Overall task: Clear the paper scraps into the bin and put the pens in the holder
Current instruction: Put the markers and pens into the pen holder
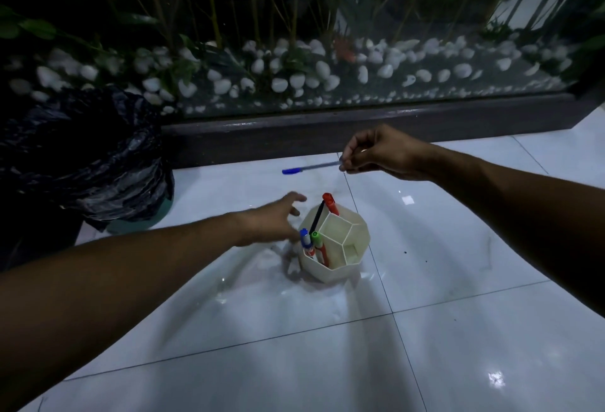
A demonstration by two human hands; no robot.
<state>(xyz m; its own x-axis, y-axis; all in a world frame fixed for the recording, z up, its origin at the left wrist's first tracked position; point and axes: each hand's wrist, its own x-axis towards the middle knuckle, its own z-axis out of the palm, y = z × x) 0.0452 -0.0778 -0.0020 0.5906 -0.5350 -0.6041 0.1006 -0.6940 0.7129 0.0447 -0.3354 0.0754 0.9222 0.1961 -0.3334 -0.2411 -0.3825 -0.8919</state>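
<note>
Because the pen holder [334, 244] stands nearest, low of frame centre on the white tiled floor [294, 362], it is taken first: a cream, faceted pot divided into compartments. A blue marker [305, 237], a green marker [316, 238] and a red one are seen standing in its near-left compartment, while a black pen [317, 219] and a red marker [330, 202] lean out of the far-left one. The right-hand compartments are seen with nothing in them.

Just left of the holder, the left hand [275, 221] is held with fingers spread and relaxed, nothing gripped; whether its palm touches the holder's wall cannot be told.

Farther off, at upper centre right, a blue ballpoint pen [311, 167] is pinched at its uncapped end by the grip of the right hand [379, 153]. The pen's long axis is laid nearly level, its blue cap pointing to frame left, away from the grip. The holder lies below and nearer than the pen, so it is judged that the pen must be tipped toward upright and brought down and nearer, with an open compartment on the right as the likely target.

At the left edge, a bin [85, 163] lined with a black bag is seen. No paper scraps can be made out on the floor.
</note>
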